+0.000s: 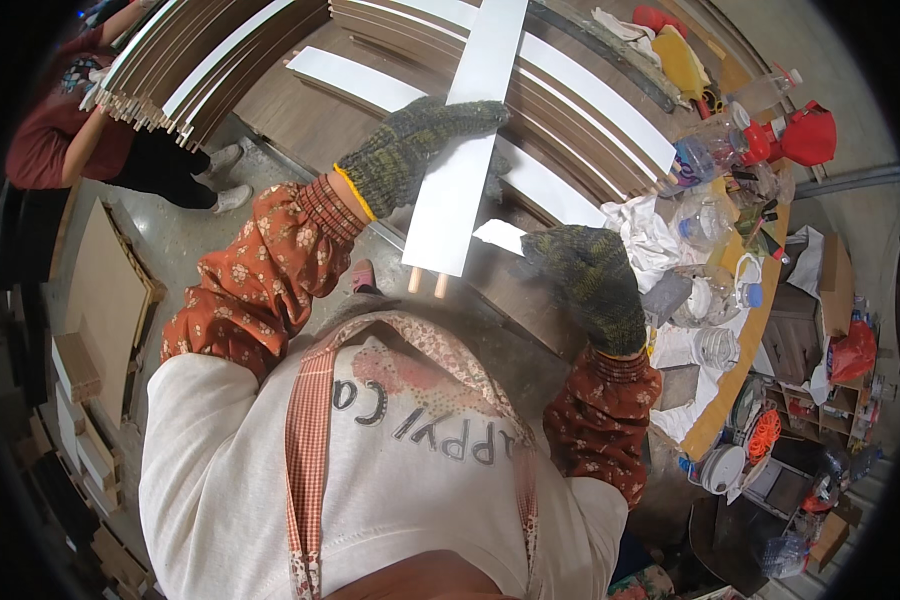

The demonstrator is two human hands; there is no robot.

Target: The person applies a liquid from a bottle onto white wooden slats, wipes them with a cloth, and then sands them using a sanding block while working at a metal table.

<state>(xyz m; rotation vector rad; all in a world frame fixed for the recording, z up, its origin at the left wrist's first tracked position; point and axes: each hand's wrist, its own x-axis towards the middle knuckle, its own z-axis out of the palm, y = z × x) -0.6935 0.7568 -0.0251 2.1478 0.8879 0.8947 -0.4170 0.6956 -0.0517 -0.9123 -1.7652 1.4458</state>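
My left hand [415, 145], in a dark knitted glove, grips the left edge of a long white board [470, 130] that runs from near my chest up and away. Two short wooden dowels [427, 283] stick out of the board's near end. My right hand [590, 275], gloved the same way, is curled just right of that end, near a small white corner piece [500, 235]; whether it grips anything I cannot tell. Under the board lie several more white and brown panels [570, 110] on a workbench.
Another person [80, 140] in a dark red top stands at the upper left beside a stack of panels [200, 60]. At the right, a cluttered bench [740, 330] holds plastic bottles, rags and red items. Boards and wood offcuts [100, 300] lean at the left.
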